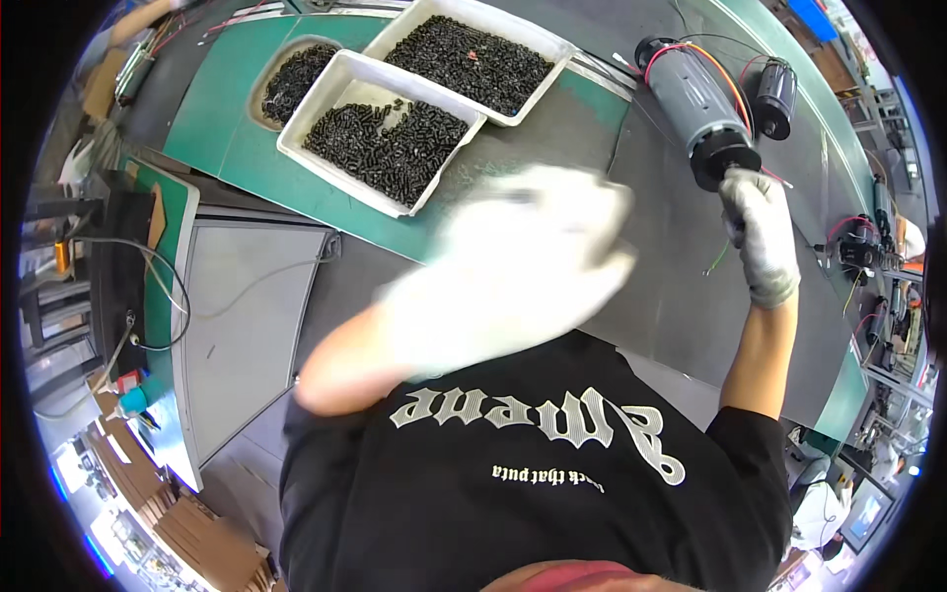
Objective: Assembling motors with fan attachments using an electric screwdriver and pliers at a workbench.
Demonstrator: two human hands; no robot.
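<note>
My right hand (pixel 764 232), in a white glove, is closed at the near end of a grey cylindrical motor (pixel 691 94), by its black end cap. The motor lies tilted on the dark work surface, with red and yellow wires along its side. What exactly the fingers pinch there is hidden. My left hand (pixel 533 252), also in a white glove, is raised in front of my chest, over the table's near edge. Motion smears its fingers, and nothing shows plainly in it. Just beyond it is a white tray (pixel 426 197) of small black cylindrical pieces.
Behind stand a larger white tray (pixel 567 51) and a smaller tub (pixel 258 99), both holding black pieces. A smaller dark motor (pixel 776 97) lies right of the grey one. A green wire (pixel 717 259) lies near my right hand. Another person's arm (pixel 138 20) shows at far left.
</note>
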